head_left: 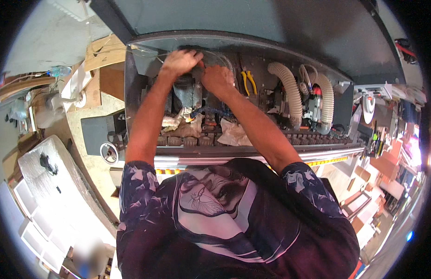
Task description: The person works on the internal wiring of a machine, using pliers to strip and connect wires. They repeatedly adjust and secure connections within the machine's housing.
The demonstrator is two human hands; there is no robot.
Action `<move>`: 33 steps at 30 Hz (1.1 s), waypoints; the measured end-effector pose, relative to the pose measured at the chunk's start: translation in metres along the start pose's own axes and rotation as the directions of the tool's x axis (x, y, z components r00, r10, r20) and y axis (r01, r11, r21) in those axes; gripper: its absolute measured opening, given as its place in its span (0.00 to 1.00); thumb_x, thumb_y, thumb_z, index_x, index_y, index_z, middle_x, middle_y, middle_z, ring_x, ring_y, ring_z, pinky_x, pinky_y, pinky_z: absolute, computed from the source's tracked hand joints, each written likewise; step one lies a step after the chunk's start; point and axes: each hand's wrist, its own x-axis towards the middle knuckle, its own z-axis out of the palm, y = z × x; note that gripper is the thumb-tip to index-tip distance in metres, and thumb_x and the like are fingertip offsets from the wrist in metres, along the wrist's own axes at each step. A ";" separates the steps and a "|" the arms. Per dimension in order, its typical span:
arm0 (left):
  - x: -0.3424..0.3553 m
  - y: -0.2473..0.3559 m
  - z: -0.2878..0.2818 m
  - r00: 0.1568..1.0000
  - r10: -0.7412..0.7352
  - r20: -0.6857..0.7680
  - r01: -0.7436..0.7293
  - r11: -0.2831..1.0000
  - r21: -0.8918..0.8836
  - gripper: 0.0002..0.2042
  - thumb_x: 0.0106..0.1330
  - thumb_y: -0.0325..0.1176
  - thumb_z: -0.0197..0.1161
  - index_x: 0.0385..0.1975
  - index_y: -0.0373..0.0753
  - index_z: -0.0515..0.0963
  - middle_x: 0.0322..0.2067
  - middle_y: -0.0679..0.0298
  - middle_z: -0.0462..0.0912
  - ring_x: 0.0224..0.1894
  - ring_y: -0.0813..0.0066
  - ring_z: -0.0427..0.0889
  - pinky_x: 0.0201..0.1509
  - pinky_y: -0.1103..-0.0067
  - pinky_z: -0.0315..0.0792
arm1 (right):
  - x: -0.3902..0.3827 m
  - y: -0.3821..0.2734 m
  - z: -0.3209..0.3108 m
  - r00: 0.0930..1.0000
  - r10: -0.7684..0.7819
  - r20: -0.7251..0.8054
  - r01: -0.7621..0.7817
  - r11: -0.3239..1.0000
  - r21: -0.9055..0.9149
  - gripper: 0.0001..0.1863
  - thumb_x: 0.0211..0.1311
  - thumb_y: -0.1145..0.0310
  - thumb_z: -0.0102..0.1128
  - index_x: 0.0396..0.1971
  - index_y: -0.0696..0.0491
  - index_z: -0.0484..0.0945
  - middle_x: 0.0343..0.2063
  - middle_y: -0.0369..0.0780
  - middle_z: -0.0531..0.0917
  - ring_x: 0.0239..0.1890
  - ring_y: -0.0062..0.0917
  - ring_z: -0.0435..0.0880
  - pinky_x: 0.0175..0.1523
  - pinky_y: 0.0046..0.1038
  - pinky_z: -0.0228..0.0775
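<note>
Both my arms reach into the open bay of a large grey machine point(243, 42). My left hand point(182, 62) is at the back left of the bay, above a dark cylindrical part point(183, 95), with its fingers curled. Close to its right, my right hand point(217, 79) is closed. A small orange-red bit point(201, 64) shows between the two hands, but what the fingers grip is hidden. Thin clear tubing point(220, 56) loops behind my right hand. To the right of that hand, yellow-handled pliers point(249, 83) lean against the bay's back.
Two ribbed cream hoses point(290, 88) curve down on the bay's right side. Crumpled pale cloth or paper point(234, 134) lies nearer me, by a row of dark chain-like blocks point(206, 139). A metal rail point(215, 159) crosses the front. A handwheel point(109, 153) sticks out at left.
</note>
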 end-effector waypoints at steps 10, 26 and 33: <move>-0.095 0.070 -0.035 0.733 -0.641 -0.225 0.369 0.654 -0.660 0.14 0.71 0.37 0.67 0.52 0.40 0.84 0.43 0.51 0.89 0.41 0.56 0.90 0.46 0.67 0.81 | 0.002 0.002 -0.024 0.995 -0.101 0.023 0.099 0.993 0.070 0.14 0.61 0.64 0.59 0.38 0.56 0.87 0.38 0.51 0.88 0.46 0.52 0.87 0.55 0.47 0.78; -0.213 0.172 -0.079 0.525 -0.851 -0.004 0.466 0.291 -0.835 0.12 0.72 0.30 0.65 0.51 0.35 0.84 0.39 0.59 0.90 0.42 0.76 0.87 0.49 0.77 0.80 | -0.068 0.167 -0.017 0.959 0.261 -0.111 -0.260 0.965 0.028 0.20 0.64 0.51 0.66 0.37 0.56 0.88 0.35 0.56 0.87 0.43 0.55 0.87 0.50 0.50 0.80; -0.201 0.179 -0.071 0.630 -0.776 -0.032 0.465 0.410 -0.785 0.14 0.69 0.22 0.62 0.53 0.35 0.82 0.44 0.53 0.90 0.46 0.62 0.90 0.50 0.70 0.82 | -0.101 0.156 -0.019 0.973 0.122 -0.198 -0.069 0.964 0.256 0.18 0.65 0.53 0.66 0.43 0.52 0.89 0.32 0.55 0.88 0.38 0.52 0.89 0.43 0.47 0.82</move>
